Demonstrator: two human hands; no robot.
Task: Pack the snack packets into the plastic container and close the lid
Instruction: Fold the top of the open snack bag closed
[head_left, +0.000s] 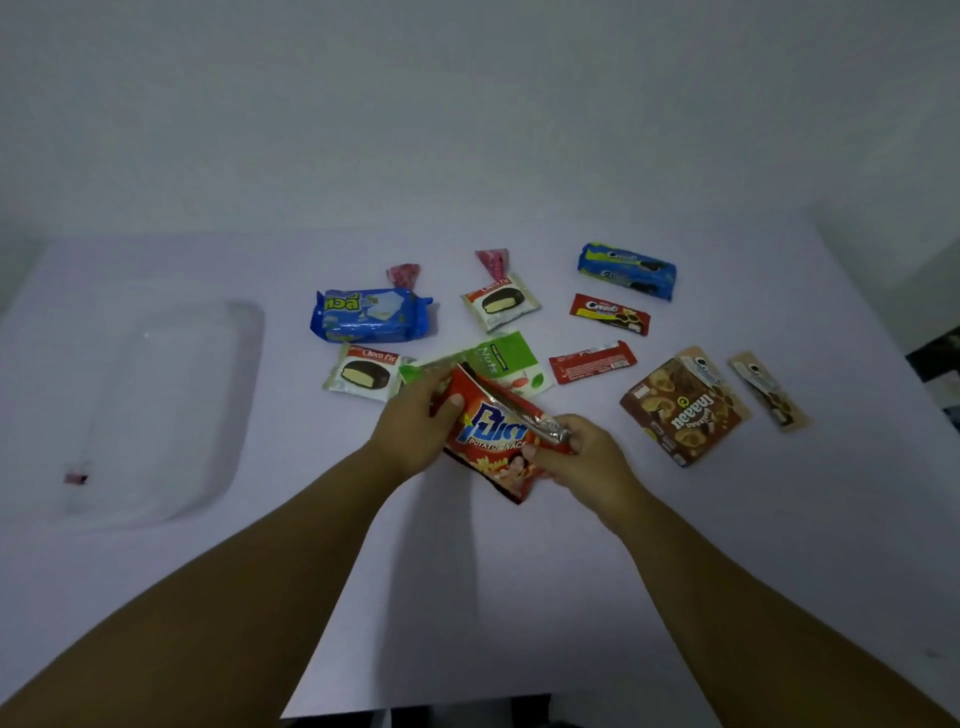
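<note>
Above the middle of the table (519, 597), both hands hold the red potato snack packet (493, 441): the left hand (415, 423) grips its upper left corner with curled fingers, and the right hand (576, 452) pinches the crimped silver seam. The bag looks light, puffy and slick, its contents brittle, so the stiff seams are the safest hold. The clear plastic container (156, 405), seemingly lidded though hard to read, sits near the table's left edge.
</note>
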